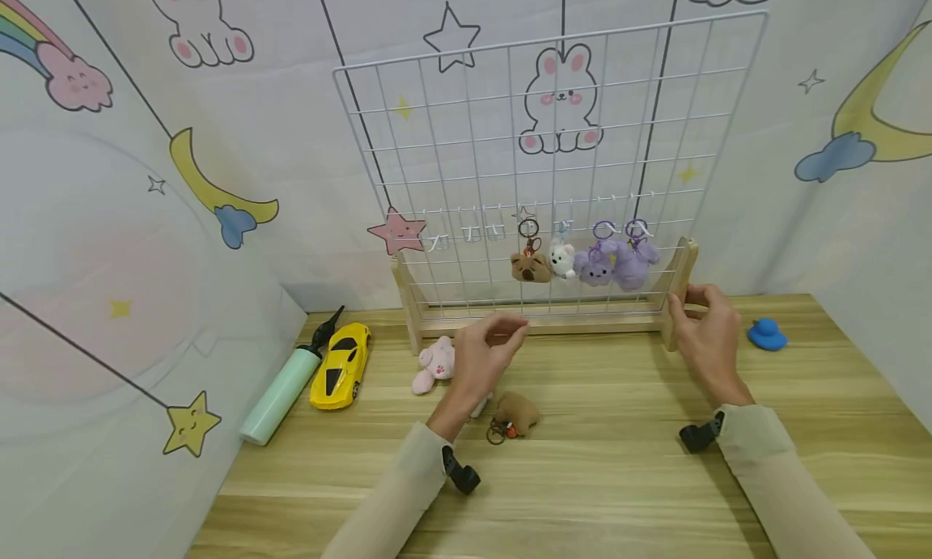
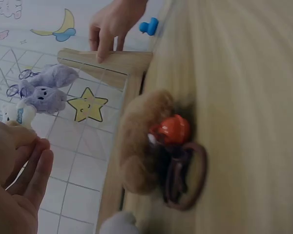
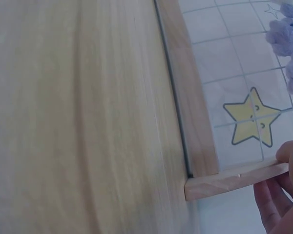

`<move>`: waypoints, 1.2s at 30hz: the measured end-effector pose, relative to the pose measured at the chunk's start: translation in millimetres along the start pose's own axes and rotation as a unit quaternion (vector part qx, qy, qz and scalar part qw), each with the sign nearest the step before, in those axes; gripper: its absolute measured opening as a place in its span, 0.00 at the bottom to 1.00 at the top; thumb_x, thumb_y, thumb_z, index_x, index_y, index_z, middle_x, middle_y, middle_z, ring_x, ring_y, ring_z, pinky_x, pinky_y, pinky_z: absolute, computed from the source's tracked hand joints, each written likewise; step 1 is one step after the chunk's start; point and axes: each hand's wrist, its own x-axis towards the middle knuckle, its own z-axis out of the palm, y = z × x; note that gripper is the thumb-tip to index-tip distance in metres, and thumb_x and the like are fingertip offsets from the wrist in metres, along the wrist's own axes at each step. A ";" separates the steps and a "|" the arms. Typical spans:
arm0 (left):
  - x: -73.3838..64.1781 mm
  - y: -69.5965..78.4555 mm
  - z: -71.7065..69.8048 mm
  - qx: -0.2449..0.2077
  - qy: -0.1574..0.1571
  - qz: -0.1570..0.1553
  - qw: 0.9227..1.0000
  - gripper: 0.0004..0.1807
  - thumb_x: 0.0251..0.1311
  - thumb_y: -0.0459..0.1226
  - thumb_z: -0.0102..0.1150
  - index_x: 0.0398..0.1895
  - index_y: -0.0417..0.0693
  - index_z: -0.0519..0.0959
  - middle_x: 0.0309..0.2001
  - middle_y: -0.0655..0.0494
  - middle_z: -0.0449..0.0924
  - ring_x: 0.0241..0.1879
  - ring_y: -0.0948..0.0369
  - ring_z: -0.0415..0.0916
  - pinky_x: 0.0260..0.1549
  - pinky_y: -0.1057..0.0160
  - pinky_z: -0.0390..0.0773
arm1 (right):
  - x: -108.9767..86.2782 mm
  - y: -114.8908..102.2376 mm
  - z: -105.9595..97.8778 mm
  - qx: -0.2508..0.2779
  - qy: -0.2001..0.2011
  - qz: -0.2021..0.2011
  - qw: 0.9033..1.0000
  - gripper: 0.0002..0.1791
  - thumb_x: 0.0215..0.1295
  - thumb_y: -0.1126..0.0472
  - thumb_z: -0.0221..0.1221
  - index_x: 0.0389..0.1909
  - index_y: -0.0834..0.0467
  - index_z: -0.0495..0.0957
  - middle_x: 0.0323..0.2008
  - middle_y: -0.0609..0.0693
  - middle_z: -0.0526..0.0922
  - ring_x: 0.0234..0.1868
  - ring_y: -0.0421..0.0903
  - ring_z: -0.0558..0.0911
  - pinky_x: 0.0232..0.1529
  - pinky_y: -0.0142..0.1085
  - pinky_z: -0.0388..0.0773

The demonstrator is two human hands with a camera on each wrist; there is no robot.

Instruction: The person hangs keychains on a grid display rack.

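Observation:
My left hand hovers over the table with its fingers gently bent, and nothing shows in it. Close below it lie a brown plush keychain with a red bell and ring, a pink plush and a whitish thing mostly hidden by the wrist. The right hand grips the wooden end post of a white wire grid rack between thumb and fingers. From the rack's hooks hang a brown plush keychain, a small white bear and two purple plush keychains.
Bare hooks stick out on the grid's left part. A yellow toy car and a pale green hand pump lie at the table's left. A blue toy duck sits right of the rack.

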 end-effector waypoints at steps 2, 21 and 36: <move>-11.6 -3.6 -5.6 0.026 -0.044 0.002 0.999 0.08 0.74 0.38 0.69 0.49 0.44 0.90 0.44 0.51 0.94 0.44 0.56 0.93 0.48 0.57 0.92 | 0.5 0.5 0.1 -0.001 0.001 -0.002 1.000 0.16 0.74 0.61 0.67 0.50 0.72 0.82 0.45 0.69 0.88 0.40 0.25 0.78 0.41 0.10 0.76; -57.1 1.0 -43.7 0.166 -0.286 -0.018 0.944 0.17 0.68 0.42 0.75 0.53 0.42 0.86 0.46 0.51 0.91 0.47 0.57 0.89 0.49 0.59 0.89 | -0.4 1.1 -0.1 0.004 0.003 0.003 1.000 0.17 0.74 0.60 0.67 0.51 0.72 0.82 0.46 0.69 0.88 0.39 0.22 0.77 0.41 0.10 0.76; -52.5 13.2 -16.8 0.256 -0.329 0.034 0.908 0.25 0.69 0.28 0.70 0.68 0.45 0.82 0.51 0.53 0.91 0.53 0.60 0.87 0.53 0.66 0.86 | -1.3 -0.5 1.1 0.009 0.007 -0.010 1.000 0.16 0.73 0.61 0.68 0.50 0.71 0.83 0.45 0.70 0.88 0.39 0.21 0.77 0.40 0.08 0.73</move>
